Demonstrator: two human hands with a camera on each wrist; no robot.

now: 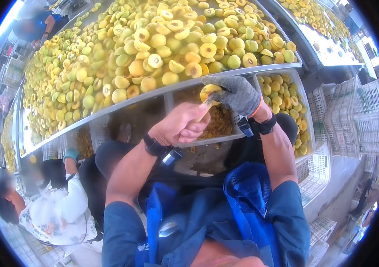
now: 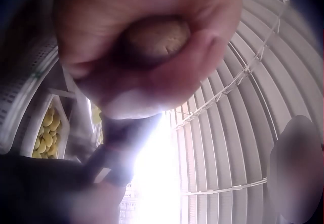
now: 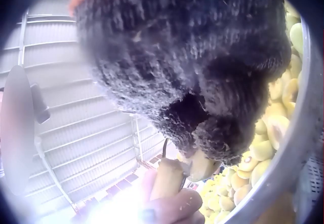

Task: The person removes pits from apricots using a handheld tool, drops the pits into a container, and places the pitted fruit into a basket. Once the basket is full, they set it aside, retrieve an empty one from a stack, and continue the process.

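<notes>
My bare left hand [image 1: 185, 122] grips a wooden-handled tool [image 1: 203, 112] in a fist. The handle's round butt end shows inside the curled fingers [image 2: 197, 64] in the left wrist view. A thin curved metal piece rises from the wooden handle [image 3: 169, 178] in the right wrist view. My right hand [image 1: 241, 95], in a dark grey knitted glove with an orange cuff, holds a yellow peach half [image 1: 209, 92]. The tool's working end meets the peach half, partly hidden by gloved fingers. Both hands are close together at the sorting table's near edge.
Halved yellow peaches cover the table [image 1: 167, 88] beyond its raised metal rim. Under my hands stands a bin with orange-brown scraps [image 1: 221, 122]. A crate of peach halves [image 1: 283, 95] stands at right, near stacked white crates [image 1: 345, 118]. Another person [image 1: 56, 209] sits at left.
</notes>
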